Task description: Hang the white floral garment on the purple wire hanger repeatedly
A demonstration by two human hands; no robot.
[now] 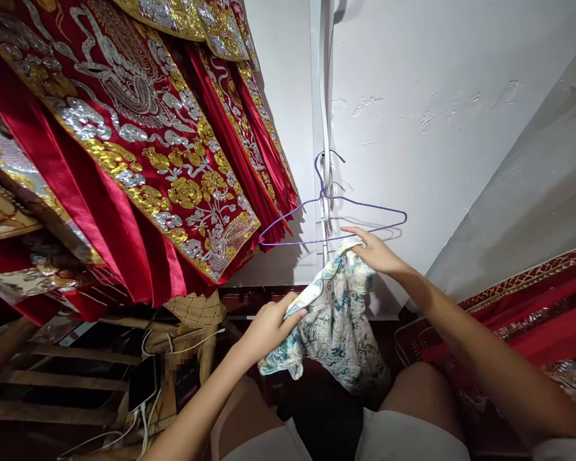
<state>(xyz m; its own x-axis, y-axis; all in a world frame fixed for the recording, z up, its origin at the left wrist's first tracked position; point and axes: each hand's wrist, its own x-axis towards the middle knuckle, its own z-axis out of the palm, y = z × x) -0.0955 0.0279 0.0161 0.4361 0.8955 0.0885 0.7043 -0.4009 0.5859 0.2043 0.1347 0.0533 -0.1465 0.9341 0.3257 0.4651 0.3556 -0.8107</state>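
Observation:
A floral garment (338, 320) in white, blue and green hangs down between my two hands. My left hand (271, 323) is closed on its upper edge at the left, the thumb lying over the cloth. Higher up on the right, my right hand (372, 250) pinches the other end of that edge, its index finger stretched out. Just above the right hand is a purple wire hanger (288, 243), hooked near a pale vertical pole and cable and bare of cloth. The garment's lower part drops in folds above my knees.
Red skirts with gold and silver sequin embroidery (187, 160) hang at the left. A bamboo chair (67, 378) below holds a phone (144, 384) with white charging cables. Peeling white wall (413, 128) stands ahead. Red embroidered cloth (532, 314) lies at the right.

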